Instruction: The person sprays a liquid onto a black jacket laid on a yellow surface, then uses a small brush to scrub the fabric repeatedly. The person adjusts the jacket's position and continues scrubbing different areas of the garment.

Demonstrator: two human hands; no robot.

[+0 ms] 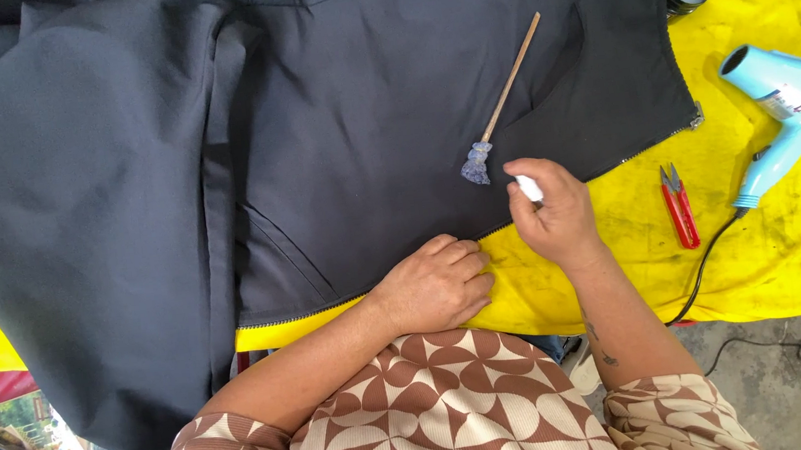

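Left hand (439,285) flat, fingers together, pressing near hem of dark jacket (361,130) spread on yellow table cover (800,252); right hand (550,214) pinching small white piece (529,188) over zipper edge; cloth-tipped stick (503,100) lying on jacket just beyond; red snips (679,206), blue hair dryer (790,110) at right

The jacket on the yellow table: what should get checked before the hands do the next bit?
1. Dark jacket lies flat: ok.
2. Left hand presses the zipper edge: ok.
3. Right hand pinches a small white piece: ok; what it is, cannot tell.
4. Stick with cloth tip off the jacket: not ok.
5. Red snips clear of hands: ok.
6. Blue hair dryer switched off: cannot tell.
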